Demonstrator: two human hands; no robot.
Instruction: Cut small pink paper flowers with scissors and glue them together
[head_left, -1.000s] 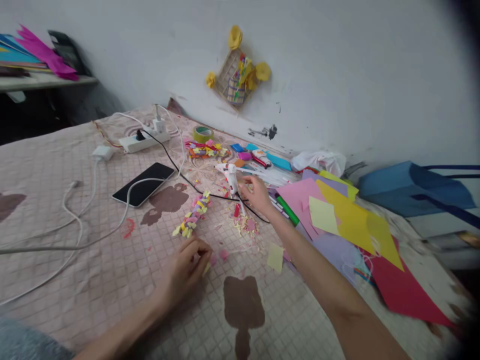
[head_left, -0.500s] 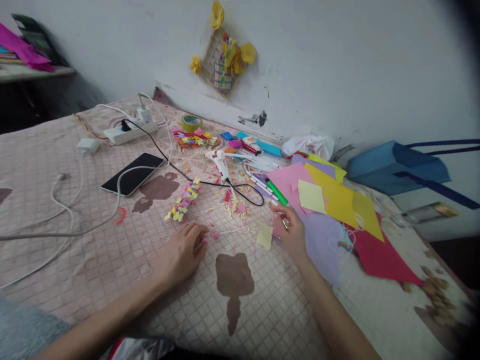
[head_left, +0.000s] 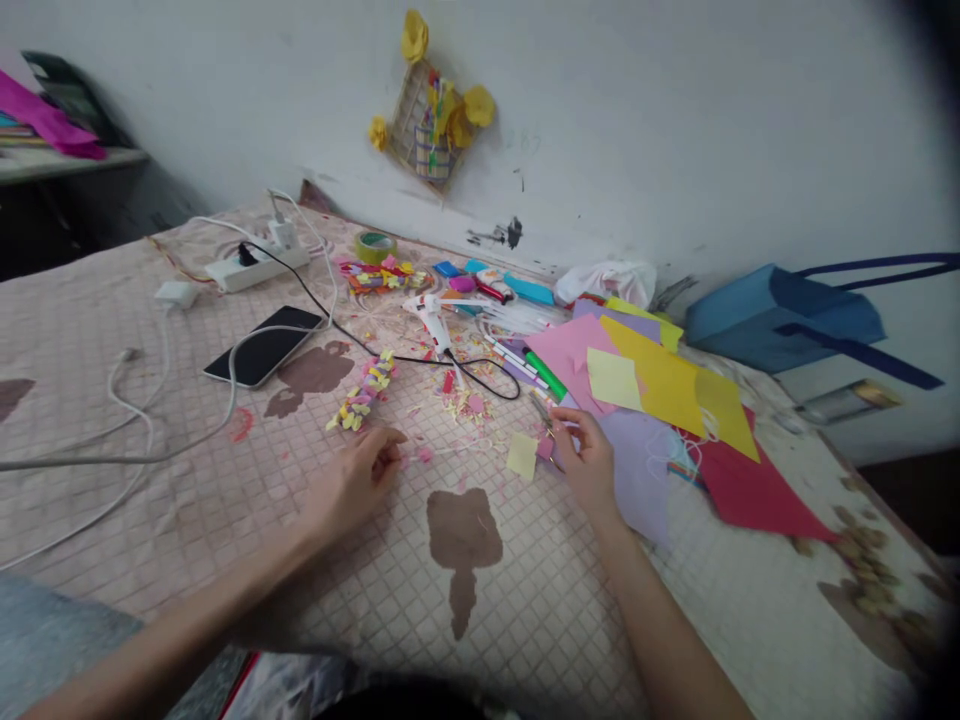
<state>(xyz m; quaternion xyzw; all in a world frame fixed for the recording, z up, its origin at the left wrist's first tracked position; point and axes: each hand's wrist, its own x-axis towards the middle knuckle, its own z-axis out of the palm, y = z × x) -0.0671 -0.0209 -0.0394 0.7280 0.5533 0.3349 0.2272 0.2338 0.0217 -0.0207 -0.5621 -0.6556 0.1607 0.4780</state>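
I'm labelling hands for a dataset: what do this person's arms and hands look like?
Both forearms are bare, with no sleeve in view. The left hand and right hand are ungloved, and no watch or bracelet shows on either wrist.

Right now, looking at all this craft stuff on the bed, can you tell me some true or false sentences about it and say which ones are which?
1. The left hand is near a strip of yellow and pink paper bits. True.
2. The right hand is holding the white glue gun. False: the glue gun lies on the pink bedspread, away from both hands.
3. The roll of green tape is sitting on the black phone. False: it lies near the wall, away from the phone.
4. A craft with yellow paper flowers is on the wall. True.
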